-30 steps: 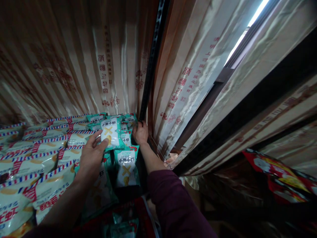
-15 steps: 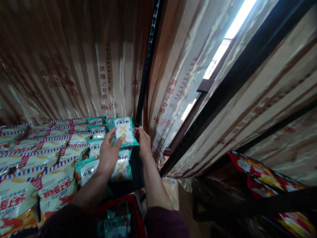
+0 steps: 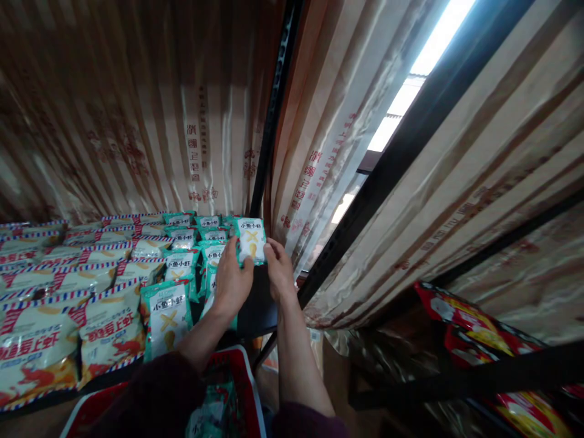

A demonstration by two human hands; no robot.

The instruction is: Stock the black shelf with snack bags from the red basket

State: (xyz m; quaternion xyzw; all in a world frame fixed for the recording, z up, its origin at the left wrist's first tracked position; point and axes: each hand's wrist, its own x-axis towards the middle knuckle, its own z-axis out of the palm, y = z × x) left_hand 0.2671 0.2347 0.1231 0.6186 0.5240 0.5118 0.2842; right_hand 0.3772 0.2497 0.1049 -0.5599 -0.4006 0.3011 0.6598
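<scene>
A small green-and-white snack bag [image 3: 252,238] stands upright between my hands at the right end of the shelf. My left hand [image 3: 233,277] grips its lower left side, thumb on the front. On its right edge my right hand [image 3: 279,267] has its fingers closed. More green bags [image 3: 168,313] stand in rows to the left, partly hidden by my left forearm. Beside them are rows of larger cream bags [image 3: 109,334] with striped edges.
Below the shelf a red basket [image 3: 249,389] with a white rim holds more green bags. A black post [image 3: 267,131] rises behind my hands, with curtains [image 3: 205,146] around. Red-and-yellow packets [image 3: 474,322] lie at the lower right.
Both hands and the held bag have shifted right, away from the front bags. More of the green rows and the red basket now shows.
</scene>
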